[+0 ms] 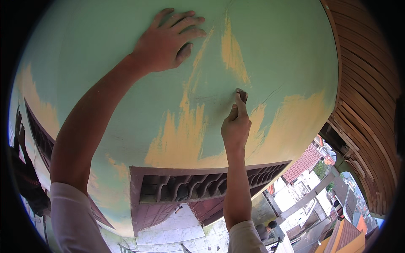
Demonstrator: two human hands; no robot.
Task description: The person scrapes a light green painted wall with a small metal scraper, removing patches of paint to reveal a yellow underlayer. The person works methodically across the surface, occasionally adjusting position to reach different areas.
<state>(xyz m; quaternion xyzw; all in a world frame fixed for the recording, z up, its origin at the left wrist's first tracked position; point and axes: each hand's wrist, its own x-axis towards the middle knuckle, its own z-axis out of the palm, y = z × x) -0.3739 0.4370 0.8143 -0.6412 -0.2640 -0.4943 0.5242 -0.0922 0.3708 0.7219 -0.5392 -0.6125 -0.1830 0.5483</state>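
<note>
A green painted wall (pixel 291 50) with rough yellow patches (pixel 179 133) fills most of the view. At the upper left, my left hand (pixel 162 46) rests against it with fingers spread, holding nothing. Lower down and to the right, my right hand (pixel 237 126) pinches a small dark piece (pixel 242 95) against the green surface. Its kind is hard to tell because my fingers cover part of it. A thin crack (pixel 272 93) runs through the paint to the right of that hand.
Below the wall's painted part is a brown vent frame (pixel 168 171) with curved slats. Wooden ceiling slats (pixel 365 76) line the right side. Far below lie pale tiles (pixel 171 230), a person (pixel 265 231) and red roofs (pixel 301 163). Another person's dark figure (pixel 25 177) stands at the left edge.
</note>
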